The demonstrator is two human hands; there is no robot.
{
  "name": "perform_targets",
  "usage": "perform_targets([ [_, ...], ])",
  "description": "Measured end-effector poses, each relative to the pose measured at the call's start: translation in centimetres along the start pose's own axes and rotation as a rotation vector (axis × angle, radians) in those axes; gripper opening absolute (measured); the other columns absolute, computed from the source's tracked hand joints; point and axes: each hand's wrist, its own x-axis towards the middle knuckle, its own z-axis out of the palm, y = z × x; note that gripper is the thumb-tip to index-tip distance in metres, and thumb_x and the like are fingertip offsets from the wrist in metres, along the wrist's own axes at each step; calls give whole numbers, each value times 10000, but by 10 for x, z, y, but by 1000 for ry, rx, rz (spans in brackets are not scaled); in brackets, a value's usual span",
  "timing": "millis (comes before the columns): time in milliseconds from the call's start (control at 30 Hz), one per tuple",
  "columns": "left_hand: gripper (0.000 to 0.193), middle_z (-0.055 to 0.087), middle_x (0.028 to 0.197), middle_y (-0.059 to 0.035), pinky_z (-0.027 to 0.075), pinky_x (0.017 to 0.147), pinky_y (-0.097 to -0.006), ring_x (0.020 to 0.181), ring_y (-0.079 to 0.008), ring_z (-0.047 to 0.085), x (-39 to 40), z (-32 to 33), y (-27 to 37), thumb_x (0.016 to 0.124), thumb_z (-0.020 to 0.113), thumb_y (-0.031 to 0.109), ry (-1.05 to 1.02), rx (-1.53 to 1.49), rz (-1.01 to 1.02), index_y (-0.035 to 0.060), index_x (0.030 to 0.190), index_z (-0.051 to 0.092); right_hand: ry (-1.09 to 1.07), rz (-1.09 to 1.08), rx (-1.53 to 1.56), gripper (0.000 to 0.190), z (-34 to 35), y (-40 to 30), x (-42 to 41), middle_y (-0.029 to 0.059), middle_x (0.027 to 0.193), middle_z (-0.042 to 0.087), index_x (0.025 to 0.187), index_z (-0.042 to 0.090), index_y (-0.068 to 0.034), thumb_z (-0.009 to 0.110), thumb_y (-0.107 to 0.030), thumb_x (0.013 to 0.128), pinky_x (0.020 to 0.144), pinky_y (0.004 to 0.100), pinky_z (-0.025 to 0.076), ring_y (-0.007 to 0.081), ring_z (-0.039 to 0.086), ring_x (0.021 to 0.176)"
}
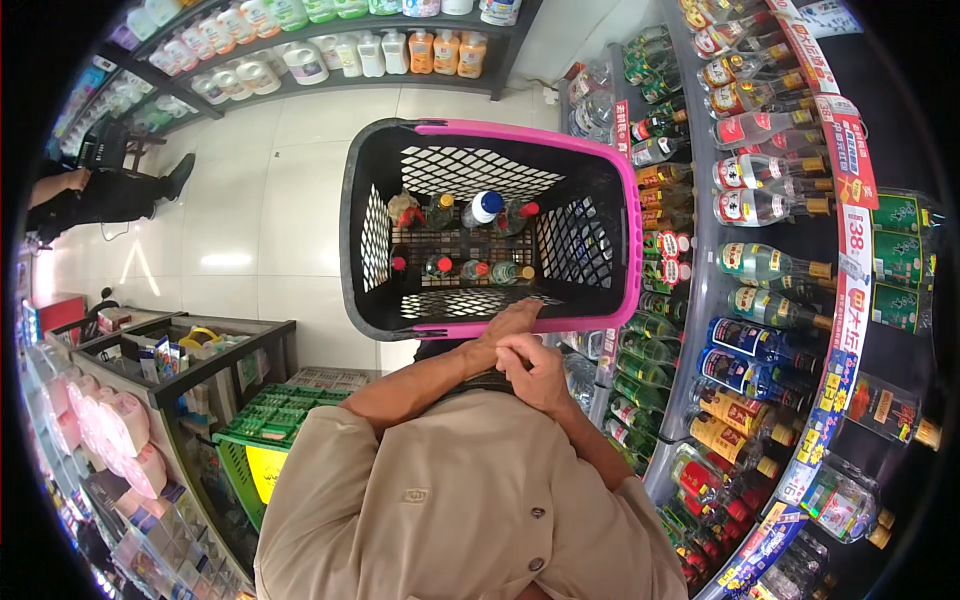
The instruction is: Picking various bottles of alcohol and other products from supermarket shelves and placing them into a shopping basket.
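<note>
My left hand [516, 321] reaches over the near pink rim of a black plastic shopping basket [630, 247], fingers extended and nothing visible in them. Close against its wrist is my right hand [531, 367], fingers curled; whether they grip the wrist is unclear. Inside the basket stand several bottles: a white bottle with a blue cap [484, 208], a yellow-capped bottle [441, 211] and a red-capped bottle [517, 217] along the far side. Nearer me are a gold-capped bottle [513, 274] and smaller red-capped bottles [439, 265]. A clear bag with something red [406, 211] lies at the far left corner.
Shelves of glass liquor bottles [757, 172] rise close on my right. Detergent bottles [446, 52] line a shelf ahead. At left are a glass-sided display case [225, 352], a green crate [240, 450] and a seated person's leg [112, 195]. Pale floor tiles [300, 217] surround the basket.
</note>
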Motion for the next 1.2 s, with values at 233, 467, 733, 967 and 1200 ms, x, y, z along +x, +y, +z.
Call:
perform_targets([
  [233,624,469,1255,-277,348,1028,-373,1205,-373,436,-3,10,-20,720,653,127,-54,-4,-38,-82,1255,409,-101,80,15,117,4,13,-3,97,762,657,916,624,-111,586,-198,846,681,354,491,237,642,735],
  [467,658,472,1263,-263,365,1005,-397,1186,-381,450,10,1,-21,746,668,220,-175,-67,-270,-52,1283,401,-110,-11,5,102,-9,13,-3,68,704,634,901,604,-20,597,-108,850,584,259,477,116,612,626],
  [733,598,455,1290,-247,328,1040,-393,1223,-368,414,11,-9,15,773,637,149,-186,-119,-266,-51,1286,405,-40,45,166,137,-41,2,-30,28,758,624,965,582,-5,605,-73,848,613,221,466,63,584,687],
  [967,555,463,1285,-244,343,1030,-398,1213,-369,425,9,-15,25,780,625,122,-182,-96,-283,-55,1266,424,-59,12,99,132,-42,0,-37,19,781,619,965,572,-12,600,-71,851,621,202,441,44,549,703],
  [1200,562,462,1280,-252,336,1035,-396,1210,-368,429,11,-17,22,778,617,112,-188,-76,-266,-65,1270,410,-112,88,90,121,-45,-8,-33,10,770,607,955,575,-8,591,-76,857,620,200,435,39,532,683],
])
